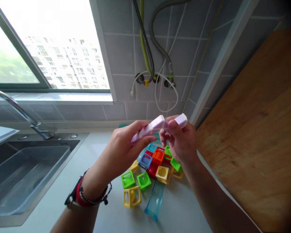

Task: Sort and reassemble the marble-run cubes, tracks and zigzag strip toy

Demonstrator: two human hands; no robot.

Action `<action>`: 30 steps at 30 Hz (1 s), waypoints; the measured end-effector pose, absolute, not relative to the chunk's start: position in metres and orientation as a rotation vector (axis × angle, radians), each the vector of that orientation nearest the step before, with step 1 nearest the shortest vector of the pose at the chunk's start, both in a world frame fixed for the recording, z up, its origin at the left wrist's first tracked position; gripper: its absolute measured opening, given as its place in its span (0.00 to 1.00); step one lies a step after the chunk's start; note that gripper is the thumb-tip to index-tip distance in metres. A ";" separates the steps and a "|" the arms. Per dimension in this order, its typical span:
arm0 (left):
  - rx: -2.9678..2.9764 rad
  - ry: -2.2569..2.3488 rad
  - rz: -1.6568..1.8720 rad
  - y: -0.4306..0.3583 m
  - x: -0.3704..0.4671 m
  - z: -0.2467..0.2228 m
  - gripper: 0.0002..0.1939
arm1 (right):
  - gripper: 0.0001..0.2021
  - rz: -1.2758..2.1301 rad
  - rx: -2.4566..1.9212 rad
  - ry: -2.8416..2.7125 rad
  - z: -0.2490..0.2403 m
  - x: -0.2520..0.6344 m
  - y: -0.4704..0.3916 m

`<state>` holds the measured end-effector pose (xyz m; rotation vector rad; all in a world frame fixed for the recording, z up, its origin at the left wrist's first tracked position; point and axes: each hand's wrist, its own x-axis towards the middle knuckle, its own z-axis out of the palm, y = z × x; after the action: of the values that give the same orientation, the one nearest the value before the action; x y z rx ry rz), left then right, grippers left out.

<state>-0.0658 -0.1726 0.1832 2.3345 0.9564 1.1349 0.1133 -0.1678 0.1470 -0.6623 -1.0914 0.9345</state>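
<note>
Left grip: the left hand [122,137] closes on the lilac strip [151,127], thumb below, fingers along the top. Right grip: the right hand [183,142] pinches a lilac section at the other end, thumb on its near face, other fingers curled; whether the two sections are one piece, cannot tell. The strip is up in the air, over the far side of a cube cluster on the surface [106,210]. Cluster: an orange cube [158,156] at the top, blue cube [145,160] just beside it, red cube [152,170] below, more in green and yellow. Nearest the camera: a yellow cube [132,196] and, to its right, a clear blue chute [155,200]. Sink [81,138] at left; wood panel [252,136] at right.
</note>
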 end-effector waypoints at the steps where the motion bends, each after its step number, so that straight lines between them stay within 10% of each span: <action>1: 2.307 0.950 1.118 -0.172 -0.065 0.183 0.17 | 0.19 0.959 -0.654 -1.058 0.146 0.114 -0.166; 22: 1.853 0.750 0.746 -0.174 -0.070 0.184 0.19 | 0.18 0.712 -0.524 -1.627 0.157 0.133 -0.172; 30: 2.411 1.231 1.123 -0.169 -0.064 0.175 0.13 | 0.17 0.560 -0.833 -1.297 0.146 0.129 -0.160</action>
<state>-0.0642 -0.1687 0.1747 2.4106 1.2307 1.1232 0.1292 -0.1603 0.1462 -0.8325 -1.2974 0.5603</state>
